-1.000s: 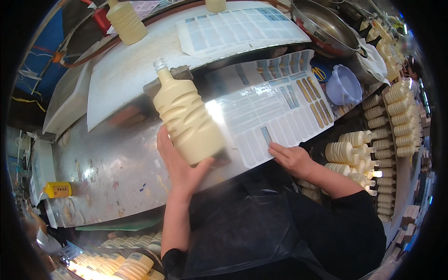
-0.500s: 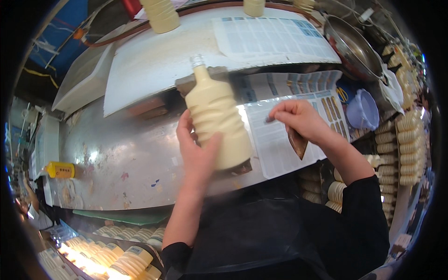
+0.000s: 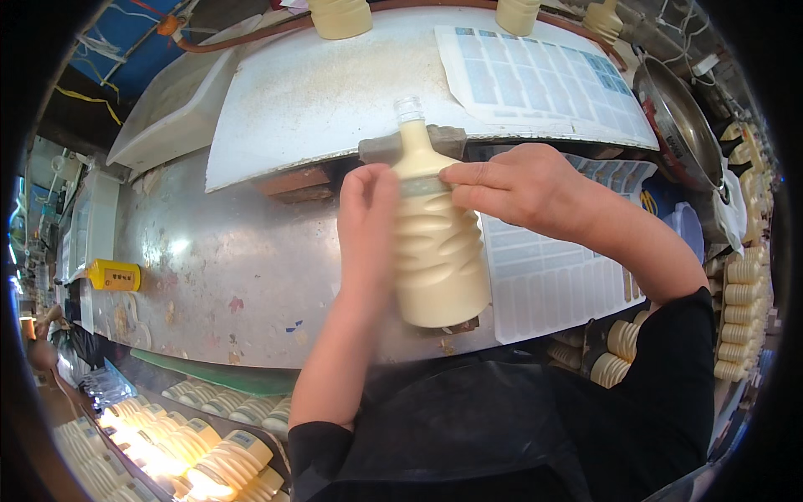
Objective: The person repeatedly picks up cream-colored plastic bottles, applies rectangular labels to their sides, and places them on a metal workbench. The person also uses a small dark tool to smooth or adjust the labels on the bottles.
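Observation:
A cream-coloured bottle point(image 3: 439, 259) with wavy ridges and a clear glass neck lies tilted on a support block, its neck pointing away from me. Around its shoulder runs a grey-green decal strip point(image 3: 425, 186). My right hand point(image 3: 531, 186) presses its fingertips, held together, on the strip's right end. On the other side my left hand point(image 3: 365, 222) is against the bottle's shoulder with curled fingers, partly blurred. The sheets of decals point(image 3: 544, 259) lie to the right of the bottle, partly under my right forearm.
A raised white board point(image 3: 335, 100) spans the back and bears another decal sheet point(image 3: 535, 75) and more cream bottles point(image 3: 341, 18). At back right stands a metal pan point(image 3: 682, 117), with a purple bucket point(image 3: 687, 230) below. A yellow bottle point(image 3: 115, 275) sits left; racked bottles point(image 3: 230, 468) fill the lower left.
My right hand has moved from the decal sheet onto the bottle's shoulder, where a strip now shows. The brown pointed piece in that hand is out of sight. My left hand has shifted up the bottle.

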Available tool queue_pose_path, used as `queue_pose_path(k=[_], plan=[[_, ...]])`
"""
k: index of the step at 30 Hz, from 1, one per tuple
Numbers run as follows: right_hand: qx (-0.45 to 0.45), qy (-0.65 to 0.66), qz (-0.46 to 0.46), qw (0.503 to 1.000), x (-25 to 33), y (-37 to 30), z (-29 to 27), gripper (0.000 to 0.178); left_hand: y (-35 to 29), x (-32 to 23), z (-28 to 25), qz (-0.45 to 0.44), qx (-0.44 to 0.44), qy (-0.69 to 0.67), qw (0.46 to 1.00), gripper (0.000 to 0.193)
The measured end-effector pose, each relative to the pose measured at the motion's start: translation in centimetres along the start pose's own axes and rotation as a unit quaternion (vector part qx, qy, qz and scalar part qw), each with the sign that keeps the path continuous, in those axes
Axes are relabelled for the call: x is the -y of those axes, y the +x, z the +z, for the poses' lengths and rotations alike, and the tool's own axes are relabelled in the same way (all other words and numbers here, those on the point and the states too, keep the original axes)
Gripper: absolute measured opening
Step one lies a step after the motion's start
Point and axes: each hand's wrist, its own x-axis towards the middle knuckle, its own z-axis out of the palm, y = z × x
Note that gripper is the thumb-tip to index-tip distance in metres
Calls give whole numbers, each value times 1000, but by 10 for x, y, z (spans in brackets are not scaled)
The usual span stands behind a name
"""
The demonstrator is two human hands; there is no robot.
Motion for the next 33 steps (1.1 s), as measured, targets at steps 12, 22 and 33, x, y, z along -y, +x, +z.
queue_pose_path(k=[12,22,33], plan=[[-86,140,119,979,-6,-12,26,26,4,10,-2,7,-27,1,1000,33],[-71,327,329,883,-5,-52,38,19,2,7,-1,6,-29,-22,999,28],[-63,476,557,677,19,-3,57,57,7,11,0,-2,-7,-77,997,25]])
